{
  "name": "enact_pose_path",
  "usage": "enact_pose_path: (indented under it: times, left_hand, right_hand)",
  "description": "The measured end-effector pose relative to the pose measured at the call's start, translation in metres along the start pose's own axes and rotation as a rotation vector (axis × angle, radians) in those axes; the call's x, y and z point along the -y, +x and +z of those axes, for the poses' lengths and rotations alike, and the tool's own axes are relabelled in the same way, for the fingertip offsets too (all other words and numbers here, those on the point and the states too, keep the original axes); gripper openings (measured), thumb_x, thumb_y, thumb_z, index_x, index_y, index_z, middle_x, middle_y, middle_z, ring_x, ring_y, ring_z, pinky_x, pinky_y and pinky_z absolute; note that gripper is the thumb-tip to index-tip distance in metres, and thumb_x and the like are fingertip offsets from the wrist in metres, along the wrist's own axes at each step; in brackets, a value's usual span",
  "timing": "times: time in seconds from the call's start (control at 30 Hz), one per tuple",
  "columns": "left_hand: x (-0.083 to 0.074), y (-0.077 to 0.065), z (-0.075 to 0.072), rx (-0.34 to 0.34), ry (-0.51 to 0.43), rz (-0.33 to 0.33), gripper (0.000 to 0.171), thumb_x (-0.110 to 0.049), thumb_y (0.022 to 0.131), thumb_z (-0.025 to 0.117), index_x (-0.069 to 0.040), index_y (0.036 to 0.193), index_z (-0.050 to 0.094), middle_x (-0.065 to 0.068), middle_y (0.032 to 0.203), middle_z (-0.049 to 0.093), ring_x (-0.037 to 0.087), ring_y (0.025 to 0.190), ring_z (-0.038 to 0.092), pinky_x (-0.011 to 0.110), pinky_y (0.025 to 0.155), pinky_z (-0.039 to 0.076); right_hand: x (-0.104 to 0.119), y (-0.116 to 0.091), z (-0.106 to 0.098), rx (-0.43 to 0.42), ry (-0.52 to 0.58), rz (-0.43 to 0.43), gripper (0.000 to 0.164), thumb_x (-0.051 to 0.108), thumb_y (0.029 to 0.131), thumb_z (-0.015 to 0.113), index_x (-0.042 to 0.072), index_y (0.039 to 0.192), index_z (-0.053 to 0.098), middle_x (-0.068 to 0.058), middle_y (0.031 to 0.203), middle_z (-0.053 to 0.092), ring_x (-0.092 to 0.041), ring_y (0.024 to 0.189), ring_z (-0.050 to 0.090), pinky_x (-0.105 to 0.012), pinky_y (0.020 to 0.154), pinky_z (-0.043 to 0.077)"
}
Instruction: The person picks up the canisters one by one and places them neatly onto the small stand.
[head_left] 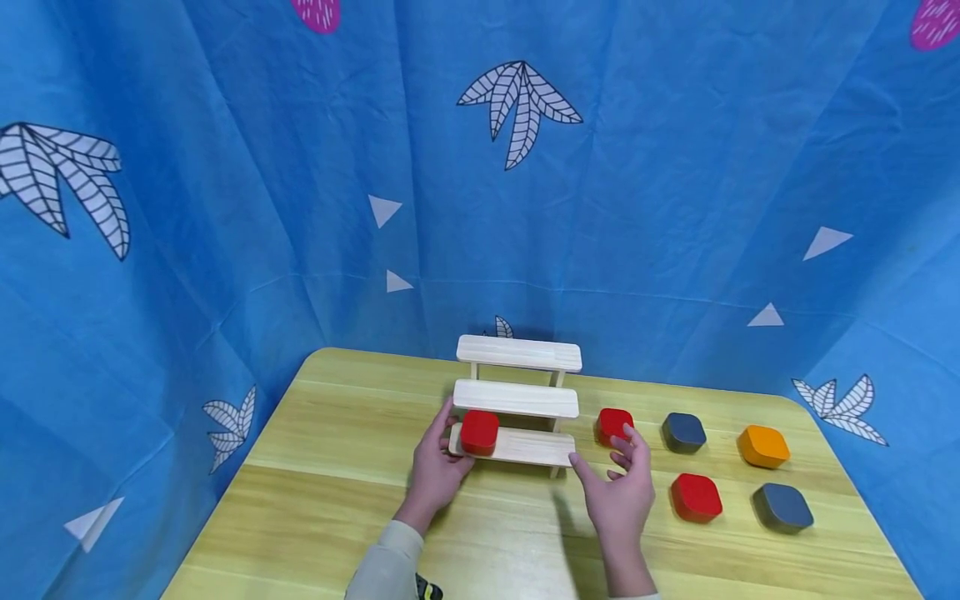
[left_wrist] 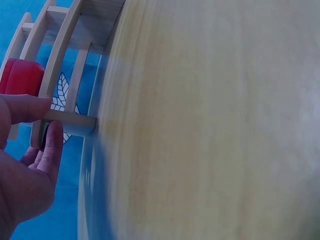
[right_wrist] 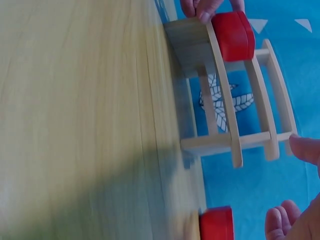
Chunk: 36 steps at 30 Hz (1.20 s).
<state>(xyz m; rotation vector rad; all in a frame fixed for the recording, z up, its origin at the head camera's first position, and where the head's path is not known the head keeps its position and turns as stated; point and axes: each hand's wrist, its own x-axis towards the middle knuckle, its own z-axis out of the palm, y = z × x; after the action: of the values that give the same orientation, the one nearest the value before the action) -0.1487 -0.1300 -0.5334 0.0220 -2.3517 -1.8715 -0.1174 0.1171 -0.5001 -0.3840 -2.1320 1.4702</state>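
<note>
A three-tier wooden display stand (head_left: 517, 353) is at the back middle of the table. One rounded red block (head_left: 480, 432) sits on the left end of its lowest step. My left hand (head_left: 437, 468) grips that step's left end; in the left wrist view the thumb (left_wrist: 30, 107) lies above the board and a finger curls beneath it. By the step's right end my right hand (head_left: 622, 492) is spread, holding nothing, its thumb close to the corner. Another red block (head_left: 613, 423) is partly behind the right hand's fingers.
Right of the stand lie more rounded blocks: a grey one (head_left: 684, 432) and an orange one (head_left: 763, 446) at the back, a red one (head_left: 696, 497) and a second grey one (head_left: 783, 507) in front. A blue printed curtain (head_left: 637, 208) hangs behind the wooden table (head_left: 300, 517).
</note>
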Motion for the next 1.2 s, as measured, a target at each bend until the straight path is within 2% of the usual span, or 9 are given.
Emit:
enact_pose_path:
  times: [0.3,0.53,0.8,1.07,1.2]
  left_hand:
    - [0.002,-0.001,-0.001,-0.002,0.005,-0.007,0.108,0.018,0.074,0.076,-0.031,0.158,0.030,0.009,0.140,0.049,0.024,0.093,0.060,0.030,0.072,0.058]
    - [0.004,0.000,-0.001,-0.001,0.000,-0.001,0.108,0.017,0.075,0.077,-0.033,0.158,0.030,0.006,0.140,0.049,0.023,0.094,0.060,0.029,0.072,0.058]
    - [0.006,0.001,0.000,0.008,0.004,0.023,0.107,0.018,0.076,0.075,-0.032,0.158,0.029,0.007,0.139,0.049,0.022,0.096,0.061,0.028,0.073,0.058]
    - [0.003,0.000,0.000,0.011,0.000,0.010,0.108,0.019,0.075,0.075,-0.033,0.158,0.029,0.007,0.140,0.048,0.023,0.097,0.061,0.028,0.074,0.058]
    - [0.003,0.000,-0.001,0.010,-0.006,0.007,0.107,0.018,0.076,0.075,-0.030,0.159,0.029,0.008,0.140,0.048,0.024,0.096,0.060,0.028,0.073,0.058]
  right_hand:
    - [-0.012,0.007,-0.005,-0.037,-0.002,0.019,0.079,0.005,0.071,0.090,0.006,0.139,0.052,-0.018,0.124,0.062,-0.036,0.105,0.058,-0.037,0.075,0.046]
    - [-0.018,0.009,-0.005,-0.041,-0.027,0.034,0.078,0.008,0.071,0.091,0.007,0.139,0.052,-0.017,0.124,0.062,-0.035,0.105,0.059,-0.029,0.074,0.046]
    - [-0.020,0.011,-0.005,-0.042,-0.022,0.052,0.077,0.006,0.072,0.090,0.005,0.139,0.051,-0.019,0.125,0.061,-0.035,0.106,0.057,-0.037,0.076,0.047]
    - [-0.026,0.013,-0.003,-0.057,-0.012,0.035,0.076,0.003,0.072,0.090,0.004,0.138,0.052,-0.020,0.125,0.061,-0.036,0.105,0.058,-0.033,0.074,0.047]
    - [-0.027,0.015,-0.001,-0.060,-0.006,0.018,0.076,0.002,0.071,0.089,0.003,0.138,0.052,-0.021,0.125,0.061,-0.038,0.106,0.057,-0.034,0.075,0.047]
